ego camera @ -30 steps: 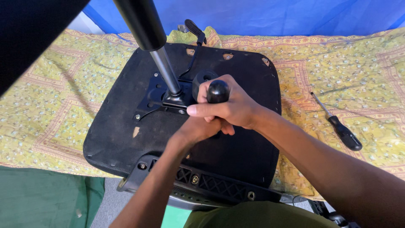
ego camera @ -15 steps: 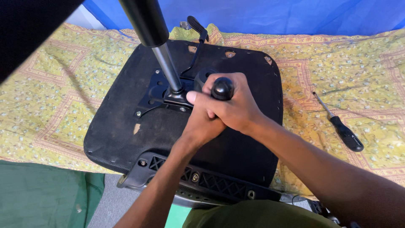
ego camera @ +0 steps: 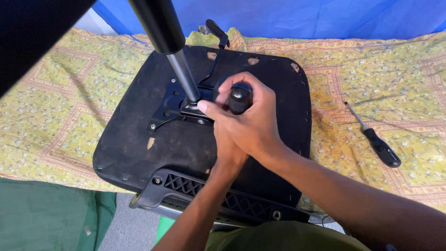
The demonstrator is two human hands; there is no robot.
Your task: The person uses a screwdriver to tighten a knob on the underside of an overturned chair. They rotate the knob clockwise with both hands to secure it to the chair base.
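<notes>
**Both hands stacked on the black handle, dead centre of the upturned seat**

Watching the head feed here; the right hand [ego camera: 253,123] is wrapped tight round a black tool handle [ego camera: 239,97], fingers fully closed, only the rounded cap poking out; the left hand [ego camera: 230,148] is tucked under it and mostly hidden, so I can't tell if it's gripping anything. The handle's long axis points down into the metal mounting plate [ego camera: 174,104] on the chair seat [ego camera: 186,144], just right of where the gas cylinder [ego camera: 162,32] rises from it; so the work sits straight below the grip, right hand nearest. 1 spare screwdriver [ego camera: 376,139] lies well off to the right on the yellow patterned cloth [ego camera: 55,102]; lever [ego camera: 216,35] sticks out at the seat's far edge.
</notes>
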